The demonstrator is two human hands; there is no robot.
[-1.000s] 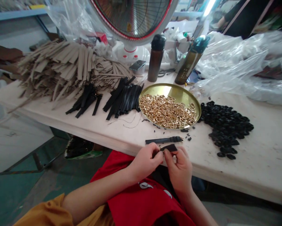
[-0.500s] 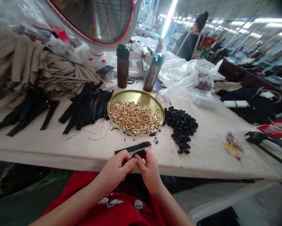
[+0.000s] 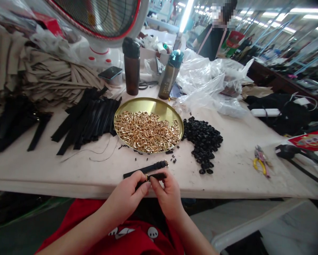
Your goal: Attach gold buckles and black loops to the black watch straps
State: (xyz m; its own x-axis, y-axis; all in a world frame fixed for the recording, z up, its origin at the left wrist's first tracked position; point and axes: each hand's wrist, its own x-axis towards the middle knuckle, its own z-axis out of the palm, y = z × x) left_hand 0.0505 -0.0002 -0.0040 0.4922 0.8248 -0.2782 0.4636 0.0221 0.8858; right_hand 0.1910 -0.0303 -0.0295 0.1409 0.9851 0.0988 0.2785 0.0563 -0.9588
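Note:
Close to the table's front edge, my left hand (image 3: 134,188) pinches a small gold buckle (image 3: 146,177) between thumb and forefinger. My right hand (image 3: 167,189) is closed on a short black strap (image 3: 158,175), whose end meets the buckle; the fingers hide part of the join. Just beyond both hands lies a black strap with a gold buckle (image 3: 148,169), flat on the table. Behind it stands a round gold tray (image 3: 137,102) filled with many loose gold buckles (image 3: 148,132). A heap of small black loops (image 3: 203,140) touches the tray's right side.
Black strips (image 3: 95,120) lie left of the tray, with beige strips (image 3: 52,72) stacked behind. A dark bottle (image 3: 131,67), a teal-capped bottle (image 3: 171,76), a fan (image 3: 103,17) and plastic bags (image 3: 203,81) stand at the back. Yellow-handled pliers (image 3: 261,161) rest at right.
The view has shifted slightly. In my hands, the gold buckle now shows at the strap's end, where it was mostly hidden before. The strap has turned flatter between my fingers.

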